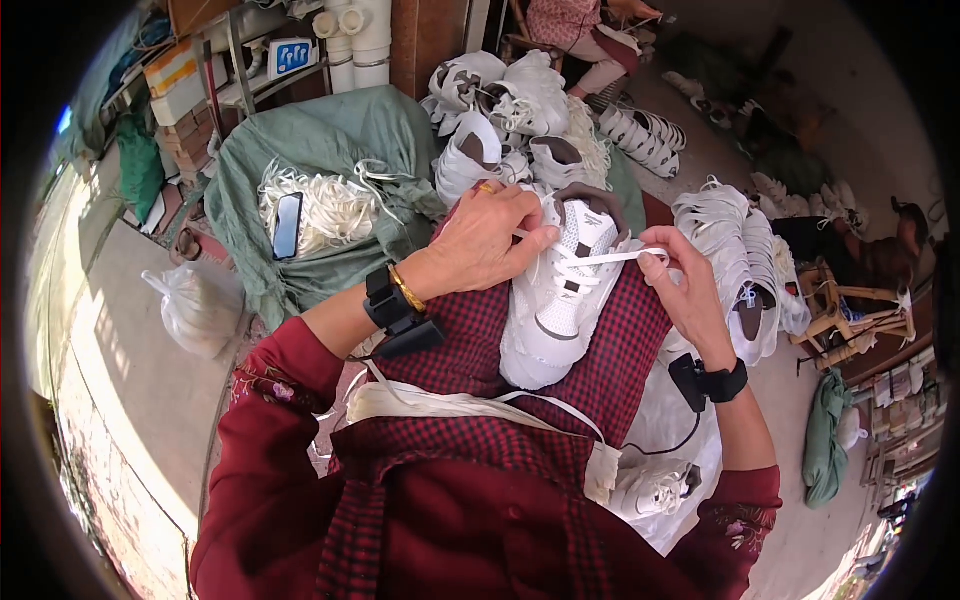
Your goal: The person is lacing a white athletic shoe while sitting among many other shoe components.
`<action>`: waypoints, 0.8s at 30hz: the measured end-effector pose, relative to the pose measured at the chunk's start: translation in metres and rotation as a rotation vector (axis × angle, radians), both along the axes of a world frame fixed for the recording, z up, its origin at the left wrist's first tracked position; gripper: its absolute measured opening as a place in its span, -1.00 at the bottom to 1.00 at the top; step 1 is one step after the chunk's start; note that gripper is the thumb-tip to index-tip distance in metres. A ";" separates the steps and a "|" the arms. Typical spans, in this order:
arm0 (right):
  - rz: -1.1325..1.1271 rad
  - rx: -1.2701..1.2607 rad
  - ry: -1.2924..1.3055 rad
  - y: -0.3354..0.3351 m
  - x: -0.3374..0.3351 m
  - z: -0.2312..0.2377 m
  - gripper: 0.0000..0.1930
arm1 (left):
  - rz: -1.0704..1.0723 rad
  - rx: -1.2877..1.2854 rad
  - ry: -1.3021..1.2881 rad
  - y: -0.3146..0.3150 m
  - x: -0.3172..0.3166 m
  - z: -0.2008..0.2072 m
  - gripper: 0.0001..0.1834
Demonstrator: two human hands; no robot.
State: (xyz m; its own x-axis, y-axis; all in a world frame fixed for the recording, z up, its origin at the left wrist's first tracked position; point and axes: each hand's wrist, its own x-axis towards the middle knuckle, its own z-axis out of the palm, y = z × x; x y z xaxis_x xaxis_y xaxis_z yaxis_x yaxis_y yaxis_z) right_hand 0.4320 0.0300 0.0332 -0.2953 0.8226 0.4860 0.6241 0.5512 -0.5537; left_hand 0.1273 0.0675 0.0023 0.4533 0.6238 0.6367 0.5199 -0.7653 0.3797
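A white sneaker point(541, 350) lies across my lap on a red-and-black checked apron point(455, 335), its toe pointing toward me. White shoelace point(607, 259) crosses the tongue in its lower rows. My right hand point(688, 290) pinches the lace between thumb and fingers to the right of the shoe, pulling it out straight. On the shoe's left side, my left hand point(487, 238) has thumb and fingers closed around lace at the eyelet edge; its fingertips are partly hidden.
A green cloth point(300, 125) at left bears a heap of white laces point(335, 212) and a phone point(287, 226). White shoe uppers point(535, 95) are piled beyond my knees, with stacked ones point(715, 225) at right. A white plastic bag point(200, 308) sits left; another person point(570, 30) sits at the back.
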 end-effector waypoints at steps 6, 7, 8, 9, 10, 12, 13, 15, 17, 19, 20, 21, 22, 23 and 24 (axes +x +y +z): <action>0.033 -0.289 0.043 -0.007 -0.026 0.006 -0.75 | -0.204 -0.374 -0.093 0.003 -0.008 0.008 -0.74; 0.026 -0.289 -0.057 -0.010 -0.019 0.012 -0.80 | -0.242 -0.430 -0.141 0.004 -0.010 0.009 -0.76; 0.061 -0.194 -0.077 -0.012 -0.015 0.012 -0.81 | -0.235 -0.501 -0.125 0.005 -0.012 0.010 -0.76; 0.070 -0.118 -0.105 -0.013 -0.011 0.012 -0.82 | -0.252 -0.548 -0.121 0.006 -0.014 0.010 -0.76; 0.077 -0.040 -0.133 -0.014 -0.005 0.012 -0.82 | -0.269 -0.593 -0.117 0.007 -0.016 0.010 -0.76; 0.091 0.024 -0.193 -0.018 0.006 0.007 -0.85 | -0.260 -0.539 -0.130 0.009 -0.016 0.007 -0.76; 0.112 0.100 -0.239 -0.018 0.010 0.004 -0.85 | -0.231 -0.515 -0.126 0.009 -0.017 0.004 -0.76; 0.117 0.206 -0.332 -0.016 0.019 -0.003 -0.86 | -0.175 -0.401 -0.067 0.008 -0.020 -0.001 -0.79; 0.086 0.248 -0.431 -0.013 0.026 -0.010 -0.88 | -0.148 0.001 0.090 0.010 -0.025 -0.005 -0.78; 0.087 0.278 -0.426 -0.009 0.035 -0.015 -0.88 | -0.098 0.303 0.258 0.013 -0.034 -0.007 -0.74; 0.081 0.287 -0.424 -0.007 0.041 -0.016 -0.88 | -0.075 0.371 0.311 0.016 -0.042 -0.007 -0.75; 0.055 0.297 -0.429 -0.006 0.050 -0.015 -0.89 | -0.056 0.438 0.370 0.019 -0.052 -0.007 -0.75; 0.025 0.307 -0.435 -0.007 0.062 -0.013 -0.89 | -0.041 0.507 0.424 0.022 -0.063 -0.005 -0.76; -0.008 0.315 -0.442 -0.008 0.076 -0.009 -0.89 | -0.012 0.548 0.497 0.026 -0.077 -0.002 -0.76; -0.043 0.316 -0.468 -0.011 0.091 -0.004 -0.89 | 0.027 0.550 0.526 0.027 -0.094 0.001 -0.79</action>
State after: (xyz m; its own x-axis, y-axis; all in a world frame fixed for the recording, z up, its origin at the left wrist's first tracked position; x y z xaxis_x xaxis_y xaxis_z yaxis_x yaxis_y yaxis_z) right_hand 0.5229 0.0188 0.0292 -0.5079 0.6744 0.5358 0.7892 0.6137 -0.0243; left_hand 0.0338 0.0950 0.0032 0.7722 0.2943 0.5630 0.5480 -0.7570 -0.3560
